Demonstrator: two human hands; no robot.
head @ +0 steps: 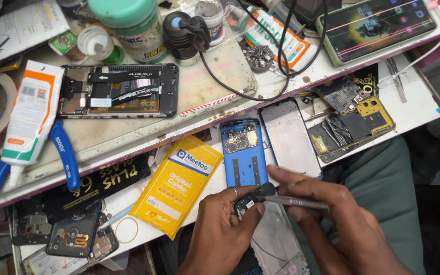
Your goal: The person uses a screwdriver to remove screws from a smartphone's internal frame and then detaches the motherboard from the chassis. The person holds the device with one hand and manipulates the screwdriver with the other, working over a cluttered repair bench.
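At the far left of the workbench a white glue tube [30,114] with an orange band lies across the blue handles of a pair of pliers [63,153]. Just right of it an opened phone [117,90] lies face down on the raised shelf, its insides bare. Below the shelf edge, a yellow packet [176,184] rests on the lower ledge, with a black phone back [73,235] near the bottom left corner. Right of the packet lies a blue phone frame [244,153] holding a circuit board at its top, and beside it a bare metal frame [290,136].

The left hand [220,231] pinches a small black part [253,198] between thumb and fingers, just below the blue frame. The right hand [334,219] grips a pair of metal tweezers [296,202], their tip touching the black part. Farther right, loose phone boards [355,119] lie on the ledge, and a phone with a lit, streaked screen [378,25] sits at the top right.
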